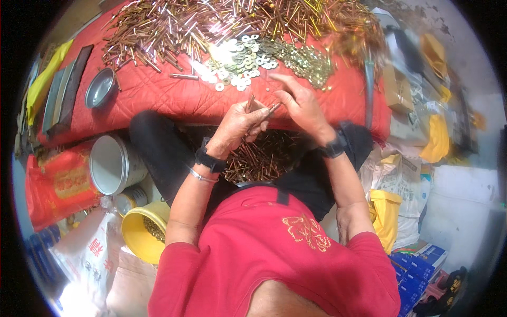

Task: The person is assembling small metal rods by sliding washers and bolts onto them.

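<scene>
from where i stand, the left hand grips a metal rod above the lap, the right hand partly open beside its tip, so tip-work seems in hand, next calling for steady, precise fingers

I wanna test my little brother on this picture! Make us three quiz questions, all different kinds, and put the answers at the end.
1. Look closely: what sort of thing does the left hand hold?

2. True or false: the metal bowl rests on the red cloth, to the left of the pile of round washers.

3. Fill in the missing colour: the bucket with small brass-coloured bits inside it is ______.

Key:
1. A thin metal rod.
2. True.
3. Yellow.
</scene>
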A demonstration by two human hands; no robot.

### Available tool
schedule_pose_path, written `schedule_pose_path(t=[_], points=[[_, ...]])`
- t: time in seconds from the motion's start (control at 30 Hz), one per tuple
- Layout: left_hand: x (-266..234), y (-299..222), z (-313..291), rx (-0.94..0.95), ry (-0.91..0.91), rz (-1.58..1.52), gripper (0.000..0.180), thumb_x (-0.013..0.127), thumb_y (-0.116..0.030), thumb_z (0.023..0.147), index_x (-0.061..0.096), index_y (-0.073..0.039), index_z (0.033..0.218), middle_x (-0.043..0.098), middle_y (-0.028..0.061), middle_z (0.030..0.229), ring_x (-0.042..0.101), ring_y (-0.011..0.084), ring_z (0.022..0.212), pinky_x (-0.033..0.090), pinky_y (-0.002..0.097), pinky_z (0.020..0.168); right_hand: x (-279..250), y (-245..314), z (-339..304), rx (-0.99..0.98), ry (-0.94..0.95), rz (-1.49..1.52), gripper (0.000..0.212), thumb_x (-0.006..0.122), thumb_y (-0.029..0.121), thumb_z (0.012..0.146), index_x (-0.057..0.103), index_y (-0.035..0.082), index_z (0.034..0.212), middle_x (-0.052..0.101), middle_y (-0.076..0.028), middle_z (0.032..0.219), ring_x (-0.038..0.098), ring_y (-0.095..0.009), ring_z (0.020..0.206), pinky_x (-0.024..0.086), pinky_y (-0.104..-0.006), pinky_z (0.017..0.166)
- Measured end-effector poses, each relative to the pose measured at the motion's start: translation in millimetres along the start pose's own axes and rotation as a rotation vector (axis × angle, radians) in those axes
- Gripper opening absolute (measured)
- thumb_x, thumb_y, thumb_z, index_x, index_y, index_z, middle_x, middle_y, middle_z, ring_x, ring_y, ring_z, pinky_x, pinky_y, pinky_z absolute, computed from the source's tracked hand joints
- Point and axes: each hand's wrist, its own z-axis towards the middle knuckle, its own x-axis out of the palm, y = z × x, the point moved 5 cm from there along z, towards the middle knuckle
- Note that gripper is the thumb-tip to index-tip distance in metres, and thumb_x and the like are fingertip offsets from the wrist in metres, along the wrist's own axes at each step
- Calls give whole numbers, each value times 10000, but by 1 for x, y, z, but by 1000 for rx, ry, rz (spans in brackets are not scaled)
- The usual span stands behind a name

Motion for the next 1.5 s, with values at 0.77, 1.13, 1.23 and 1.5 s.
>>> schedule_pose_path(t=[0.77, 1.13, 1.23, 1.5], points=[[0, 8, 0, -85, 40, -13, 205, 612, -224, 913, 616, -22, 946, 565, 0, 671, 403, 24, 460, 289, 171, 377, 10, -11, -6, 2, -19, 1, 305, 592, 157, 902, 562, 79, 1195, 620, -151, 824, 630, -266, 739, 497, -358, 698], [-11, 10, 3, -95, 51, -81, 209, 608, -229, 918, 617, -22, 948, 568, 1, 677, 405, 23, 469, 291, 167, 381, 8, -8, -3, 25, -32, 2, 264, 570, 123, 900, 578, 61, 1157, 634, -167, 943, 641, -275, 851, 497, -346, 739], [-12, 11, 4, -110, 47, -61, 224, 609, -235, 920, 612, -13, 953, 549, -11, 661, 389, 20, 453, 285, 168, 369, 16, -1, -3, -207, 29, -5, 258, 557, 133, 917, 575, 52, 1161, 646, -127, 878, 648, -231, 803, 497, -332, 722], [-11, 1, 5, -49, -5, 123, 183, 584, -206, 934, 619, -29, 959, 575, -1, 673, 409, 24, 453, 305, 176, 378, -1, -30, 13, 63, -44, 274, 289, 462, 244, 988, 596, 48, 1153, 641, -65, 841, 605, -126, 733, 487, -267, 696]])
